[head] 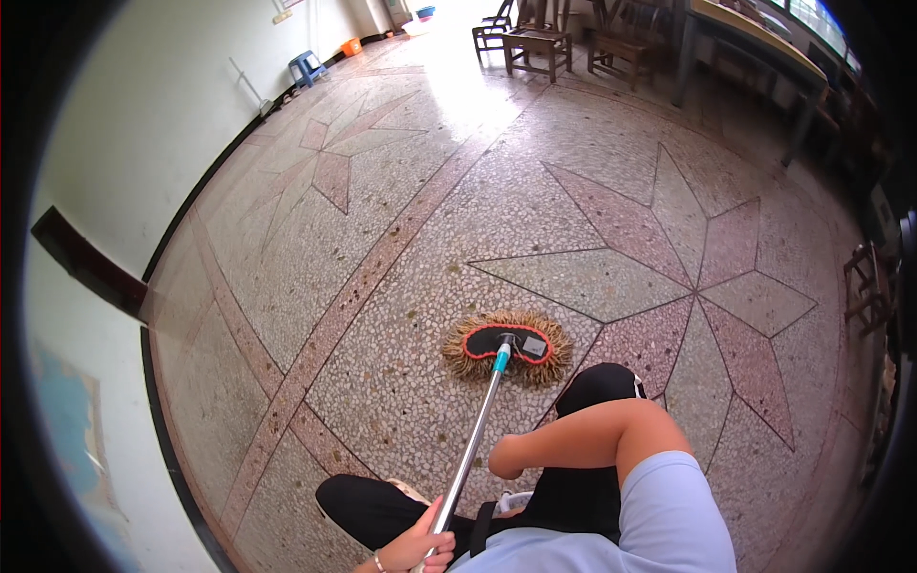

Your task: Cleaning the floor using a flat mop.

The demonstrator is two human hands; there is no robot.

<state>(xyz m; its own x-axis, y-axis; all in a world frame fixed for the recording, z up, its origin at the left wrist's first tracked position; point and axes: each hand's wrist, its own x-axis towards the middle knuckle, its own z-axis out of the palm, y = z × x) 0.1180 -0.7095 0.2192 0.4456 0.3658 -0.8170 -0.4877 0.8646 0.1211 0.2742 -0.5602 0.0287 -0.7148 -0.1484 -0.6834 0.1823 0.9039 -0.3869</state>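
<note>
My left hand, with a bracelet at its wrist, is wrapped around the lower end of a metal mop handle. The handle runs up and slightly right to a teal collar. Beyond it, a mop head with tan fringe lies flat on the terrazzo floor. Its black backing has red edging and a small grey patch. My right hand hangs just right of the handle, apart from it in the picture, above my black trousers. Its fingers are turned out of sight.
Wooden chairs and a table stand at the far right. Along the left wall are a long-handled dustpan, a blue stool and an orange bucket. A dark brown post is nearer left. Bright light reflects off the far floor.
</note>
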